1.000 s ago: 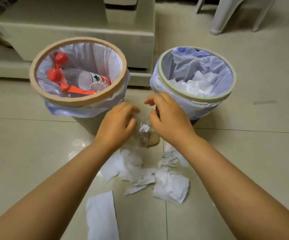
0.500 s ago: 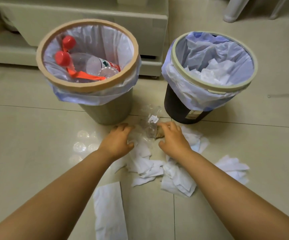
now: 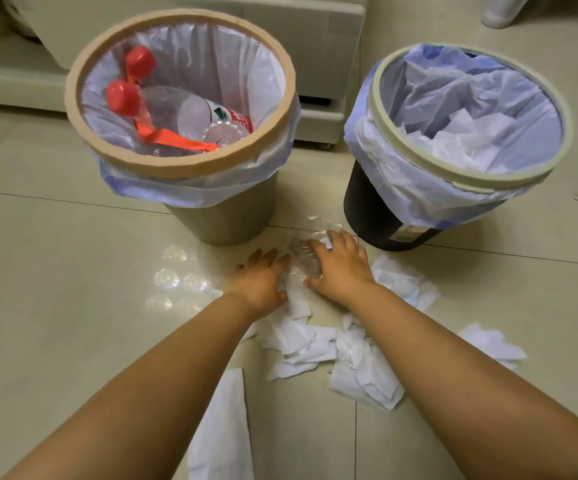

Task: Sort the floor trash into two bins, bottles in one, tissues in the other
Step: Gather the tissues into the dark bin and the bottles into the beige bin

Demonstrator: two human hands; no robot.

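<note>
A crumpled clear plastic bottle [image 3: 302, 264] lies on the tiled floor between the two bins. My right hand [image 3: 341, 268] is curled over it. My left hand [image 3: 261, 278] rests flat beside it with its fingers apart and the fingertips touching the plastic. The tan-rimmed bin [image 3: 176, 168] on the left holds red-capped bottles [image 3: 176, 112]. The dark bin [image 3: 384, 123] on the right, lined with a bluish bag, holds white tissues [image 3: 460, 140]. Several crumpled tissues [image 3: 360, 368] lie under and behind my wrists, and a flat one [image 3: 221, 427] lies nearer to me.
A cream cabinet [image 3: 315, 36] stands right behind the bins. A white chair leg [image 3: 498, 12] is at the top right. More tissues lie beside my right hand [image 3: 401, 282] and farther right [image 3: 491, 344]. Bare tile spreads to the left.
Both hands have come down from bin-rim height to the floor with the clear bottle. The left hand's fingers have spread flat.
</note>
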